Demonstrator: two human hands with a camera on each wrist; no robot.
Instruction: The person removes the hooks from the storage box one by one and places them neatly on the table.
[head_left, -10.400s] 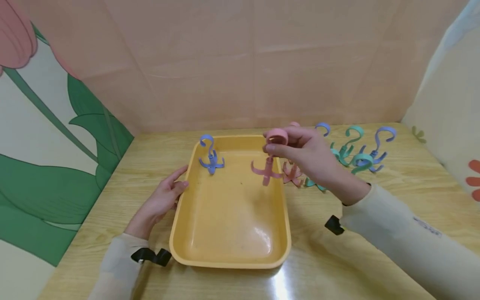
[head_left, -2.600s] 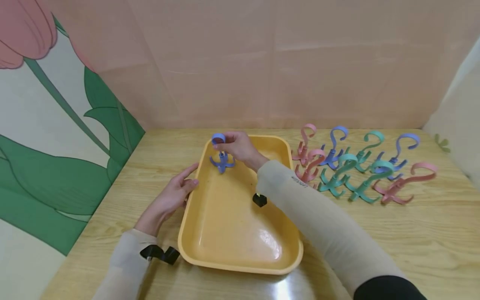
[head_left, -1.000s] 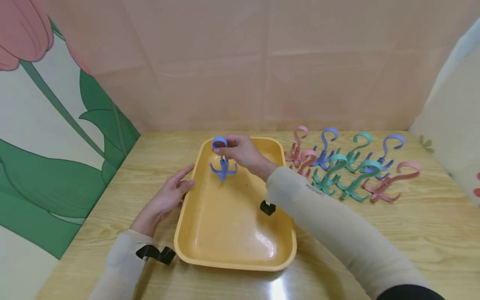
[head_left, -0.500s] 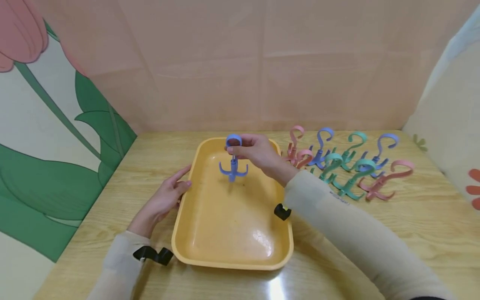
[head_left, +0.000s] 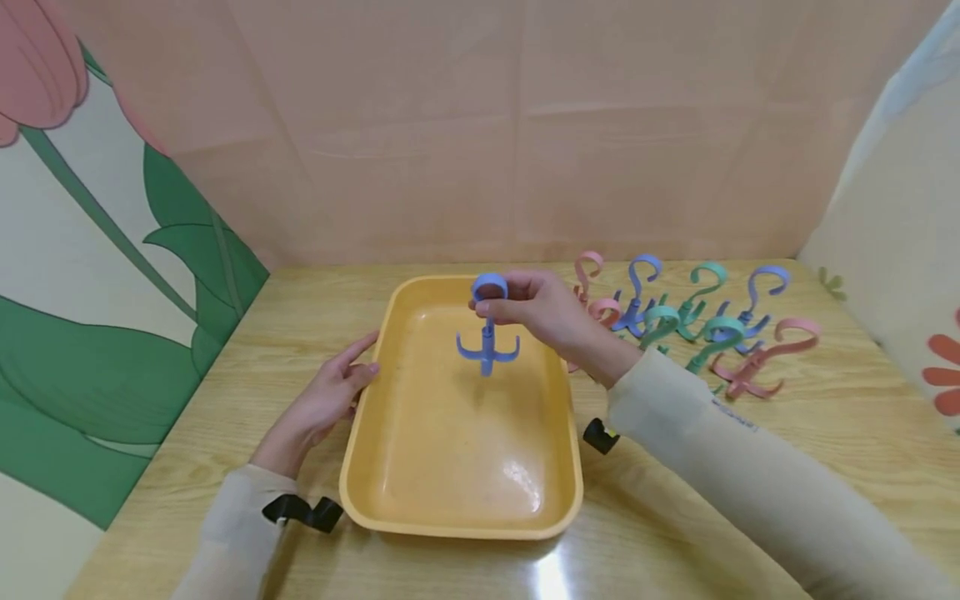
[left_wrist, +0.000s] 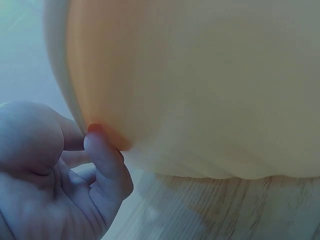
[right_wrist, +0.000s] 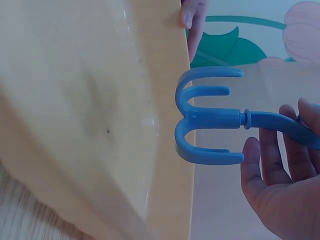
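A blue multi-prong hook hangs upright above the yellow tray, its prongs over the tray's far half. My right hand pinches its curved neck between thumb and fingers, just below the top curl. In the right wrist view, the hook's prongs are free of the fingers and overlap the tray's edge. My left hand holds the tray's left rim. The left wrist view shows that hand's fingers at the tray wall.
To the tray's right, several similar hooks stand or lean on the wooden table: pink, green and blue. A pinkish wall covering rises behind the table, and a flower-painted panel stands at the left.
Earlier, my right hand held a pink hook; later it gripped the blue hook at the tray's far left. That blue hook has since been lifted and carried right. My left hand stays at the rim.
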